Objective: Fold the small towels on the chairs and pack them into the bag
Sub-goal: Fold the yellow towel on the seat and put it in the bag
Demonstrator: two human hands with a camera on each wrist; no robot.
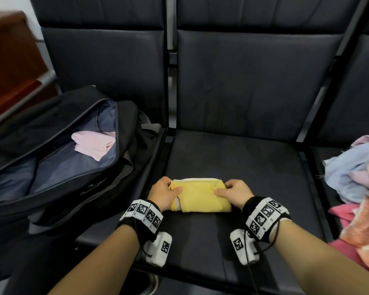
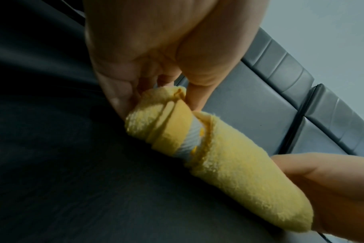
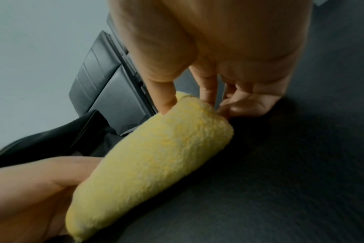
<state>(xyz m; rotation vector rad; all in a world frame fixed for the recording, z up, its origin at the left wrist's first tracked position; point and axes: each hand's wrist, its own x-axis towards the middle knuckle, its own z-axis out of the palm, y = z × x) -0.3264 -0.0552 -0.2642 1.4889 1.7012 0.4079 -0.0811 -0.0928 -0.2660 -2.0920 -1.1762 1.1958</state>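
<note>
A folded yellow towel (image 1: 197,194) lies on the middle black seat (image 1: 254,167), near its front. My left hand (image 1: 165,191) pinches the towel's left end, thumb on top and fingers behind. My right hand (image 1: 232,193) pinches the right end the same way. The left wrist view shows the yellow towel (image 2: 229,162) as a thick fold with a white stripe, my left hand (image 2: 156,92) at its end. The right wrist view shows my right hand (image 3: 199,105) at the far end of the yellow towel (image 3: 156,157). An open black bag (image 1: 58,158) on the left seat holds a folded pink towel (image 1: 94,144).
A heap of loose towels (image 1: 358,179), light blue, pink and orange, lies on the right seat. Seat backs (image 1: 254,77) rise behind. A brown cabinet (image 1: 11,60) stands at far left. A metal gap (image 1: 168,133) divides the left and middle seats.
</note>
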